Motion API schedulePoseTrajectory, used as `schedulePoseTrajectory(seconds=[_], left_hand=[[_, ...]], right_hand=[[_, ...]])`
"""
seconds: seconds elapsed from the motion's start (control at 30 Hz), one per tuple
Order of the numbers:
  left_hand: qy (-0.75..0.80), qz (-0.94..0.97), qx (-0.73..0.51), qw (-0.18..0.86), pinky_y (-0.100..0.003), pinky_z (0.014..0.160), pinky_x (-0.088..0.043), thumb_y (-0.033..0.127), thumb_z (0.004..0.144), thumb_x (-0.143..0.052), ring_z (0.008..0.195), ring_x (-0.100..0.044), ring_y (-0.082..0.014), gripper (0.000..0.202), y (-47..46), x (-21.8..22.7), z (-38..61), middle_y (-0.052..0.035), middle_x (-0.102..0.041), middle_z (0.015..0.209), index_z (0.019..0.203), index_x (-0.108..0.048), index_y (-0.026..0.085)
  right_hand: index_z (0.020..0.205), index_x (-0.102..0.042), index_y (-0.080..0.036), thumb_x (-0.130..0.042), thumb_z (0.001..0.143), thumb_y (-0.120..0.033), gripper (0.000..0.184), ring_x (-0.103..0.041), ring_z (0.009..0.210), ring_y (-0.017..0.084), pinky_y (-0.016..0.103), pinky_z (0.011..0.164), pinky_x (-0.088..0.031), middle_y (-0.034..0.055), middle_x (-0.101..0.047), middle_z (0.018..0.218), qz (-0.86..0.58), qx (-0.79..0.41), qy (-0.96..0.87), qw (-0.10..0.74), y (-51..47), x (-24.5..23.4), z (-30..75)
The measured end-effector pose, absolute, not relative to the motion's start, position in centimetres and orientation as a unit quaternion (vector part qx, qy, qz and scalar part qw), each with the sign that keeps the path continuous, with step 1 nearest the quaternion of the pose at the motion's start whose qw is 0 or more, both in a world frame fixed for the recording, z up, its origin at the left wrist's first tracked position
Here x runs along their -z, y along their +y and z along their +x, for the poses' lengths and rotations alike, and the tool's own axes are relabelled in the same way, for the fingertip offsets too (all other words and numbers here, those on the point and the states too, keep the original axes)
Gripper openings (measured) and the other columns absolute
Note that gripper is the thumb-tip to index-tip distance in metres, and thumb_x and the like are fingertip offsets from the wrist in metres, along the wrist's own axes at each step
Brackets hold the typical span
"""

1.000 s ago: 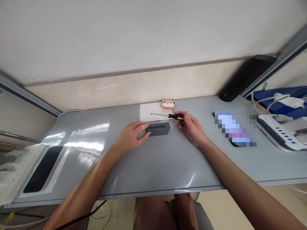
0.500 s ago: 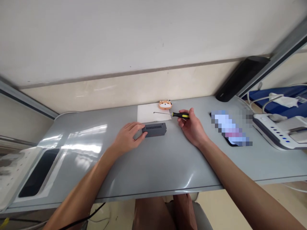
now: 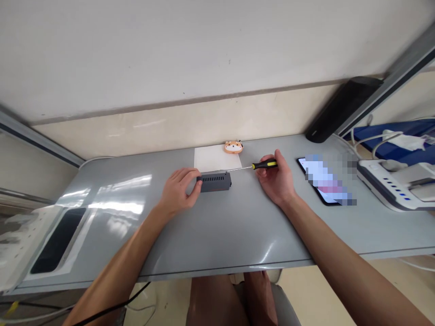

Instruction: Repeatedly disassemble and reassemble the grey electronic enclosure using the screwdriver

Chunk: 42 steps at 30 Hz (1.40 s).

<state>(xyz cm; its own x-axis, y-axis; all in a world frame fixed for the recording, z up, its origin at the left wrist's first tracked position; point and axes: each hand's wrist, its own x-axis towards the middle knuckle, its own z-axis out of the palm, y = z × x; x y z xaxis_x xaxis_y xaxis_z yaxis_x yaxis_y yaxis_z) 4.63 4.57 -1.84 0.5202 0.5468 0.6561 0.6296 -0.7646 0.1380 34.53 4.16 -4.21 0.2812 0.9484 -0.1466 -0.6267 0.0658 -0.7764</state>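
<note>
My left hand [image 3: 179,192] grips the left end of a dark grey slotted box [image 3: 215,182] between thumb and fingers. The box lies on the grey table, with a row of vent slots along its upper face. In my right hand [image 3: 277,182] is a screwdriver [image 3: 265,165] with a black and yellow handle, held nearly level and pointing left. Its thin shaft reaches the box's upper right corner, where a small dark bit, perhaps a screw, shows at the tip. Whether the tip touches the box, I cannot tell.
Behind the box lie a white sheet [image 3: 212,158] and an orange animal-faced case [image 3: 233,147]. On the right are a lit phone [image 3: 322,181], a power strip [image 3: 390,185] and a black cylinder [image 3: 343,111]. A dark phone [image 3: 58,240] lies at the left.
My right hand has shifted slightly right, and the screwdriver tip has come down from above the sheet to the box's right corner. The left hand and box sit slightly farther left.
</note>
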Motion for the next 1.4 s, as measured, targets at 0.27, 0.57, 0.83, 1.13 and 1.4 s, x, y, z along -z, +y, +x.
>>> schedulePoseTrajectory(seconds=[0.27, 0.57, 0.83, 1.13, 1.4], left_hand=[[-0.34, -0.867, 0.356, 0.079, -0.039, 0.086, -0.057, 0.02, 0.104, -0.055, 0.094, -0.076, -0.023, 0.019, 4.1, 2.1, 5.6, -0.008, -0.082, 0.109, 0.115, -0.07, 0.022], [-0.333, -0.875, 0.34, 0.088, -0.044, 0.104, -0.053, 0.021, 0.104, -0.056, 0.116, -0.076, -0.0266, 0.031, 3.4, 2.3, 6.7, -0.0093, -0.082, 0.129, 0.131, -0.072, 0.023], [-0.331, -0.905, 0.261, 0.051, -0.048, 0.109, -0.05, 0.026, 0.105, -0.058, 0.109, -0.074, -0.0272, 0.04, 3.2, 2.7, 8.8, -0.0084, -0.08, 0.134, 0.142, -0.072, 0.027], [-0.333, -0.89, 0.312, 0.019, -0.042, 0.099, -0.054, 0.016, 0.105, -0.054, 0.105, -0.073, -0.0241, 0.035, 3.0, 2.7, 9.3, -0.0074, -0.081, 0.125, 0.134, -0.073, 0.024], [-0.321, -0.896, 0.308, -0.01, -0.042, 0.099, -0.06, 0.013, 0.105, -0.055, 0.11, -0.074, -0.0237, 0.038, 2.6, 2.1, 8.4, -0.0075, -0.079, 0.126, 0.138, -0.067, 0.025]], right_hand=[[0.066, -0.072, -0.022, -0.1, 0.058, -0.067, 0.053, -0.046, 0.051, 0.004, 0.023, 0.05, -0.047, -0.0048, -0.06, 0.069, -0.388, -0.558, -0.216, 0.701, 4.0, 4.0, 34.5], [0.066, -0.07, -0.023, -0.097, 0.065, -0.063, 0.048, -0.046, 0.053, 0.007, 0.025, 0.05, -0.047, -0.0036, -0.06, 0.069, -0.394, -0.549, -0.224, 0.702, 4.0, 4.2, 34.4], [0.067, -0.067, -0.025, -0.089, 0.074, -0.053, 0.036, -0.045, 0.053, 0.01, 0.029, 0.05, -0.046, -0.0014, -0.065, 0.075, -0.406, -0.536, -0.237, 0.701, 4.0, 4.7, 34.4], [0.064, -0.066, -0.024, -0.089, 0.068, -0.05, 0.035, -0.041, 0.052, 0.009, 0.029, 0.05, -0.04, -0.0026, -0.065, 0.074, -0.417, -0.512, -0.185, 0.728, 4.1, 4.2, 34.0], [0.062, -0.07, -0.023, -0.071, 0.092, -0.057, 0.045, -0.049, 0.06, 0.013, 0.031, 0.055, -0.038, 0.0003, -0.061, 0.067, -0.577, -0.297, -0.284, 0.706, 2.8, 4.2, 33.3]])
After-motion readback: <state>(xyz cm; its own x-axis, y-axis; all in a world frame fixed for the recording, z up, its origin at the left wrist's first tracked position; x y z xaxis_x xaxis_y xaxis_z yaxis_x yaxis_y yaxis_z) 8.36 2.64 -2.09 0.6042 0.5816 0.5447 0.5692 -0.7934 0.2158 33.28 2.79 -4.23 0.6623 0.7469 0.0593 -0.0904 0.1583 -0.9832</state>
